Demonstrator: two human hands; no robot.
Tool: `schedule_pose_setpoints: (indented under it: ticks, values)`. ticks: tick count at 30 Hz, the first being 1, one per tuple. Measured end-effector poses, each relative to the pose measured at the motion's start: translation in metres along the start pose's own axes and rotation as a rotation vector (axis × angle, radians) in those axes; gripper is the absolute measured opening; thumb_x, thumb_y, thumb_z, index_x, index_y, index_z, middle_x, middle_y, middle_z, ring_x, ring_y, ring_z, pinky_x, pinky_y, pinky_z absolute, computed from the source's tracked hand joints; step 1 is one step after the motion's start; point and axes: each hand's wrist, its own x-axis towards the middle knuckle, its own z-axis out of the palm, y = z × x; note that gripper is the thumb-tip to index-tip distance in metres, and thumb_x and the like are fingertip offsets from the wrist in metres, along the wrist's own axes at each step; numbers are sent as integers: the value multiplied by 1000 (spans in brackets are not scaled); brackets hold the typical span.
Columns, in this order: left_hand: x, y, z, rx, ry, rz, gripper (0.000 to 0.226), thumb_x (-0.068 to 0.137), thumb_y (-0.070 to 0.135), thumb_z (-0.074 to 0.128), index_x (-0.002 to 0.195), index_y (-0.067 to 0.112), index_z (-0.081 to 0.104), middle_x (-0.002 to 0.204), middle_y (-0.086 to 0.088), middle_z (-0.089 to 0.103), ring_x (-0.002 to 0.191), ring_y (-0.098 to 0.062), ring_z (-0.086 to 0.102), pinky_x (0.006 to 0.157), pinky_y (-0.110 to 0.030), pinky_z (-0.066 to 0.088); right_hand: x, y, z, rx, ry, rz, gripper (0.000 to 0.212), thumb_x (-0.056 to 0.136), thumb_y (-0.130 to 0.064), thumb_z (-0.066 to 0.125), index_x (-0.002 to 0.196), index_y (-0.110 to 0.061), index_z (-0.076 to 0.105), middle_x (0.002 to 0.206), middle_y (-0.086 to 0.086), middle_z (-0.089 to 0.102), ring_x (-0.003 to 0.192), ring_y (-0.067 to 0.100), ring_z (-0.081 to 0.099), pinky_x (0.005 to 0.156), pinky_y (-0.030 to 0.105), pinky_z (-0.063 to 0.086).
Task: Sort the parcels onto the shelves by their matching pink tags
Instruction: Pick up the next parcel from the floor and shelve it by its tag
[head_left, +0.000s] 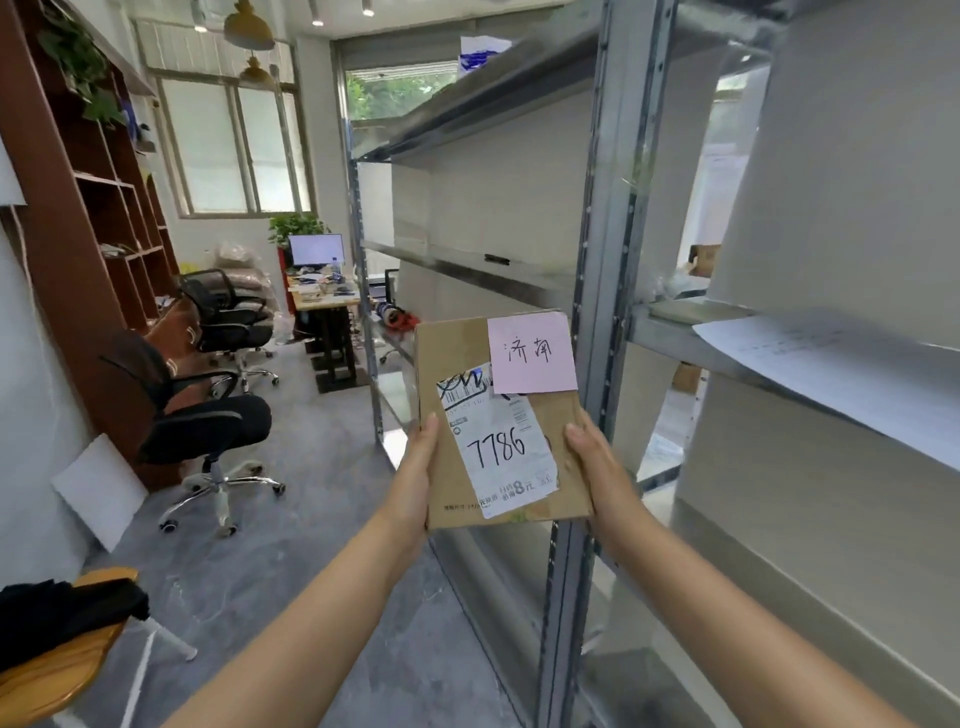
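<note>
Both hands, left hand (415, 483) and right hand (597, 467), clamp the parcel (498, 421) by its side edges, held up before the shelves (597, 332). Read its pink tag (532, 353), then find the shelf whose tag matches.

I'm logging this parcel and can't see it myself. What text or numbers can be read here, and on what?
"济南", handwritten on the pink tag on the parcel.
"7786", handwritten on the white shipping label.
"8元", printed near that label's lower edge; the other small print and the barcode are too small to read.
Paper sheet on the right shelf: faint print, unreadable.
</note>
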Motion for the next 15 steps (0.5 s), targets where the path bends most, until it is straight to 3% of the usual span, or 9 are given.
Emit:
schedule_pose_setpoints:
  ticks: [5,9,12,15]
  values:
    - [2,-12,18,16,-156,4,47,97,52,32,131,28,55,117,1,71,106,-20,68,77,-33,57,-37,-10,-12,-74,167,-64,61,82,-43,51,139,-23,45,118,3,69,97,16,70,73,29,57]
    - [-6,-17,34,-6,-289,-35,51,96,54,32,134,27,52,124,-2,68,109,-20,67,76,-31,57,-72,-17,-18,-115,332,-75,70,76,-53,56,140,-28,43,127,3,66,106,19,68,86,37,54]
    - [-17,-21,56,-4,-386,-36,50,97,52,30,132,26,55,119,-1,71,103,-19,70,68,-27,58,-102,-31,-25,-146,424,-107,65,80,-44,51,141,-24,42,126,4,66,105,18,68,78,28,55]
    - [-36,-25,78,-10,-459,-56,50,96,54,30,129,27,57,116,0,72,104,-21,70,74,-33,58,-136,-46,-32,-169,515,-141,65,79,-44,52,140,-23,44,128,6,64,113,25,64,91,38,53]
